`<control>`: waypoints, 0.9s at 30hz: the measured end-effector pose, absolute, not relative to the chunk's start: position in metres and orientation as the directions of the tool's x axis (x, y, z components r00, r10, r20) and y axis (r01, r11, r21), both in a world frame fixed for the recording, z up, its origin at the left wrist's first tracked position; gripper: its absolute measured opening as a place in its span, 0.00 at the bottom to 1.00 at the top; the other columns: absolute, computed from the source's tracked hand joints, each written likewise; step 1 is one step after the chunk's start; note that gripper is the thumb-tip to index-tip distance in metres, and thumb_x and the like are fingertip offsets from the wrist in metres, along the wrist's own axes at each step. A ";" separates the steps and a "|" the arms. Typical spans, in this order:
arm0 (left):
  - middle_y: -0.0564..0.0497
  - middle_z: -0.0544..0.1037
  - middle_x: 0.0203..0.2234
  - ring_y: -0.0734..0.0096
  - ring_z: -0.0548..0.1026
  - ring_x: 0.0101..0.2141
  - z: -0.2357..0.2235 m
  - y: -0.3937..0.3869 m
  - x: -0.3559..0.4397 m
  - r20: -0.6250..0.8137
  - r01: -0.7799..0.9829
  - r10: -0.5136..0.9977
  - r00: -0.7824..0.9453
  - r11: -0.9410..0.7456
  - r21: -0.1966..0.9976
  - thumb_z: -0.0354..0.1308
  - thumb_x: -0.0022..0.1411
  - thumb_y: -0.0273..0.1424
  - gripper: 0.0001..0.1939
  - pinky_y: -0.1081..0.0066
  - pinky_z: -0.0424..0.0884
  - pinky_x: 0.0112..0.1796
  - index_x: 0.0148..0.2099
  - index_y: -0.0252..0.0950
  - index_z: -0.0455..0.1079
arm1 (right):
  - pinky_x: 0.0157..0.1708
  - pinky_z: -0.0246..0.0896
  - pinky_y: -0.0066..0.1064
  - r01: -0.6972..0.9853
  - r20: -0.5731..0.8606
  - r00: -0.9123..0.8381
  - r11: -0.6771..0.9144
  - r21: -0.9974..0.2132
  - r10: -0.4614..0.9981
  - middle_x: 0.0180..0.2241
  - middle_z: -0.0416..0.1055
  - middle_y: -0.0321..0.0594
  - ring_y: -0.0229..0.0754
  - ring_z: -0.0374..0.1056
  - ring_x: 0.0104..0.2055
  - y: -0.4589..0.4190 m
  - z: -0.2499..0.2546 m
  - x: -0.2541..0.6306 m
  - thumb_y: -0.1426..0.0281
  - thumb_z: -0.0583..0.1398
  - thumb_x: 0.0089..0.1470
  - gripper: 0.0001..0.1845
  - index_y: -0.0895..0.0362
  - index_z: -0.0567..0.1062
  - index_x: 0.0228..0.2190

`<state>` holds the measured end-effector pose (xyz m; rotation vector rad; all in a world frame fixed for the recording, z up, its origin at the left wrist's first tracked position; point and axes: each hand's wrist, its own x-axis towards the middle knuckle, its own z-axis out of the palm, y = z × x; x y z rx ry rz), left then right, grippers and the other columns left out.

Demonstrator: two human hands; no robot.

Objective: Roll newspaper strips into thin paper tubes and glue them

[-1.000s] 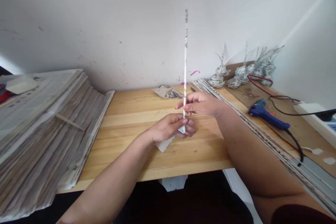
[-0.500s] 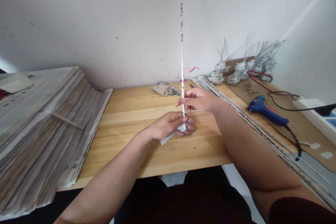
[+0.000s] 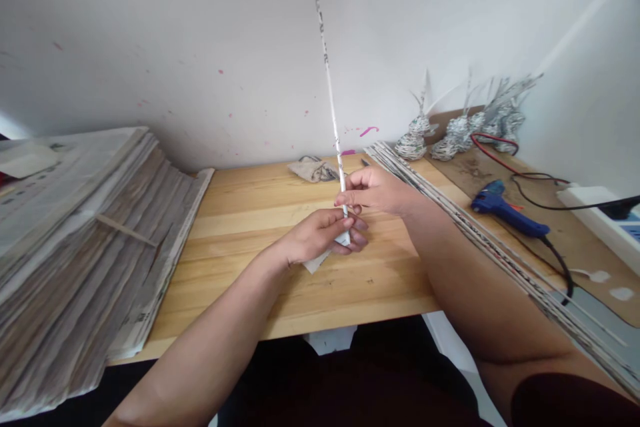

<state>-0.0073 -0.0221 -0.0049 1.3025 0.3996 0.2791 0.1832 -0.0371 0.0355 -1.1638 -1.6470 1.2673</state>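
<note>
A long thin tube of rolled newspaper [image 3: 329,90] rises from my hands toward the top of the view, its upper part tilted left. My left hand [image 3: 327,232] is closed around its lower end, thumb on top. There a flat, unrolled corner of the newspaper strip [image 3: 316,262] sticks out under the palm. Just above, my right hand [image 3: 373,190] pinches the tube between thumb and fingers. Both hands are over the wooden table [image 3: 240,227].
A tall newspaper stack [image 3: 100,233] with a thin stick [image 3: 127,230] fills the left. A crumpled cloth [image 3: 313,169] lies behind my hands. At right are several paper tubes [image 3: 450,207], a blue glue gun [image 3: 510,210], woven paper figures [image 3: 413,140] and a power strip [image 3: 600,213].
The tube's top has swung left, from nearly vertical to leaning. Both hands have shifted slightly left and stay closed on it.
</note>
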 end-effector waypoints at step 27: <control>0.43 0.77 0.36 0.68 0.76 0.36 -0.002 -0.025 -0.006 -0.148 0.096 0.476 0.867 0.131 0.987 0.57 0.64 0.41 0.18 0.66 0.72 0.38 0.46 0.30 0.70 | 0.18 0.55 0.24 0.257 0.149 -0.138 0.181 -0.949 0.979 0.18 0.68 0.33 0.31 0.63 0.19 -0.039 0.037 0.176 0.60 0.70 0.43 0.18 0.60 0.72 0.22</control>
